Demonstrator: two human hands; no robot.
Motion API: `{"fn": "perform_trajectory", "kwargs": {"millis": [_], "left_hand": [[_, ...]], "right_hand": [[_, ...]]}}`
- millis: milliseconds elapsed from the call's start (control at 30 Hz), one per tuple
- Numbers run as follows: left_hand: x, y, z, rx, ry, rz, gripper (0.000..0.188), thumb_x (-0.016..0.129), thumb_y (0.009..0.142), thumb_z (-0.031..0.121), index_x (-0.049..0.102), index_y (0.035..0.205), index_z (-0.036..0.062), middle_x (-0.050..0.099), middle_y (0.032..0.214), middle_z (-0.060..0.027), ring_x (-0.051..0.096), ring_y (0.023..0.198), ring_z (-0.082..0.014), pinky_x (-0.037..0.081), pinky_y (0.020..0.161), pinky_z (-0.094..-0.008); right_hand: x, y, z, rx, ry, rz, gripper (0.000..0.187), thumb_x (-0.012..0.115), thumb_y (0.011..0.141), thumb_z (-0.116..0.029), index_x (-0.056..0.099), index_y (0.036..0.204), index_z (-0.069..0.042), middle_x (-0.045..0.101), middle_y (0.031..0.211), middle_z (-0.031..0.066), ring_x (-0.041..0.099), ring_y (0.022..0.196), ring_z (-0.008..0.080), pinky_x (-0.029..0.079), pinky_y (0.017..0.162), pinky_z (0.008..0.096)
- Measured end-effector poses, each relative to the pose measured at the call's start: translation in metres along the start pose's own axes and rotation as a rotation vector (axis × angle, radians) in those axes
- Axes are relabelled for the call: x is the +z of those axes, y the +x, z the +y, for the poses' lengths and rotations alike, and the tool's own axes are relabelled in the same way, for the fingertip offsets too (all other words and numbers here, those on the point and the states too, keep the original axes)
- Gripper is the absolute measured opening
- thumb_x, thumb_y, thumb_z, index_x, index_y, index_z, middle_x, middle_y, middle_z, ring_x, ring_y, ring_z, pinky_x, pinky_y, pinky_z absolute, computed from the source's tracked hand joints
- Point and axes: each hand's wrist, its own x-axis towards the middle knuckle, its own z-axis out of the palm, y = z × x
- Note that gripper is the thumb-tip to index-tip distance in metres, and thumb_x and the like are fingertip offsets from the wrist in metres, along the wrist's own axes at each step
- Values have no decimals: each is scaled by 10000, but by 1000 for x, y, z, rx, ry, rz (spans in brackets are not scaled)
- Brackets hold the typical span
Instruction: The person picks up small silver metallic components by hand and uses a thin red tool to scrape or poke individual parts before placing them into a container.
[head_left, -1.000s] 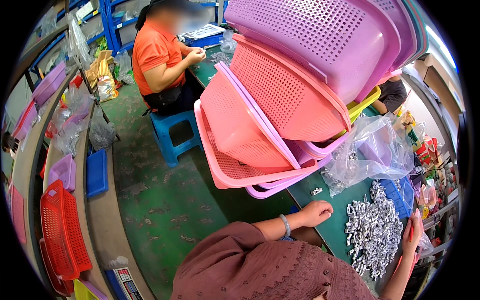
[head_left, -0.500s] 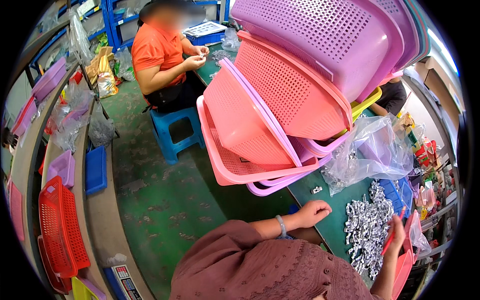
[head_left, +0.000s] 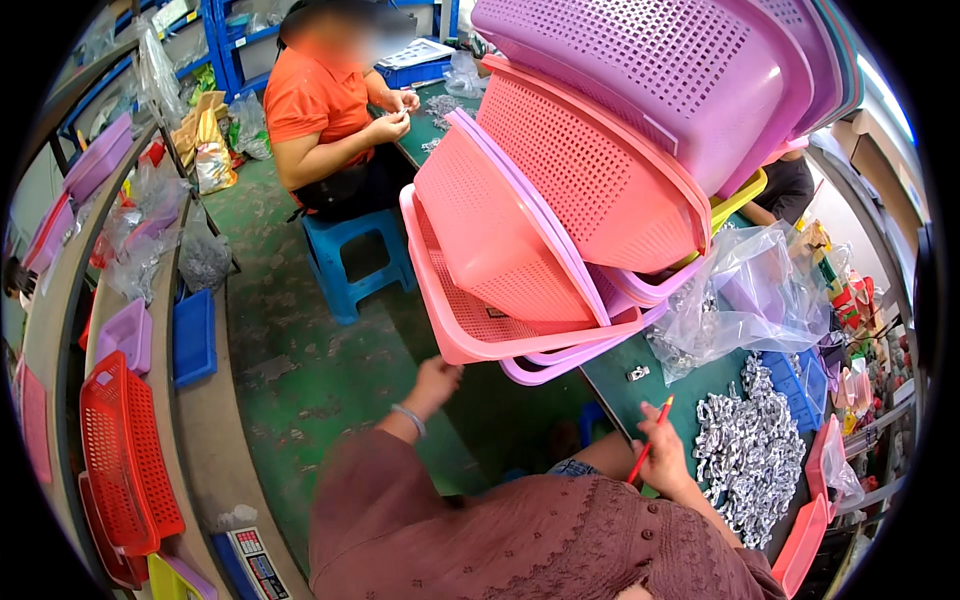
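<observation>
My right hand (head_left: 663, 462) is closed around a red pencil (head_left: 649, 442), its tip pointing up, at the table's near edge. Beside that hand, on the green table (head_left: 618, 385), lies a heap of shiny silver metal parts (head_left: 745, 455). One single metal part (head_left: 637, 373) sits apart from the heap, near the table edge. Over the floor, my left hand (head_left: 436, 384) is by the lower corner of a pink perforated basket (head_left: 470, 345). Its fingers are small and partly hidden, so I cannot tell whether they touch or grip the basket.
Pink and purple baskets (head_left: 590, 160) are stacked high in front. A clear plastic bag (head_left: 745, 300) and blue tray (head_left: 795, 385) lie past the heap. A co-worker in orange (head_left: 318, 120) sits on a blue stool (head_left: 355, 265). Shelves with a red basket (head_left: 125, 450) line the left.
My left hand has swung left from the table edge to the pink basket's corner. My right hand, with the red pencil, has moved left from the far side of the heap to its near side.
</observation>
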Motion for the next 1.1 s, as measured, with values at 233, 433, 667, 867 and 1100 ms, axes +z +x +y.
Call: {"fn": "perform_trajectory", "kwargs": {"millis": [233,433,667,867,1100], "left_hand": [[-38,47,22,-163,-492,215,81,535,827,130,543,853,55,533,687,-6,504,523,-90,416,423,-209],[-23,87,10,-118,-646,124,150,587,796,142,548,874,21,559,679,-28,495,503,-86,410,422,-211],[-8,83,27,-115,-415,186,269,673,751,141,583,942,-26,631,832,-93,595,666,-152,487,572,-273],[11,101,-86,-180,-766,80,166,616,777,132,596,846,-18,615,743,-79,573,608,-146,460,519,-274],[39,22,-81,-402,-284,134,152,522,777,81,570,651,10,532,558,-56,501,480,-148,367,417,-282]], "right_hand": [[18,-3,-5,-17,-138,-175,387,645,672,-78,480,1015,-7,373,1298,248,366,1194,427,296,999,497],[26,-8,7,-16,-183,-197,351,588,683,-35,477,1014,3,370,1300,254,364,1196,435,299,997,504],[27,-6,10,-13,-164,-171,312,534,678,38,476,984,9,379,1281,276,383,1176,444,314,985,508],[30,-5,13,-23,-164,-156,308,531,679,53,478,978,6,390,1266,282,395,1161,451,321,978,517],[31,-6,10,-10,-179,-154,298,532,682,58,477,970,3,389,1265,284,390,1160,457,319,979,519]]}}
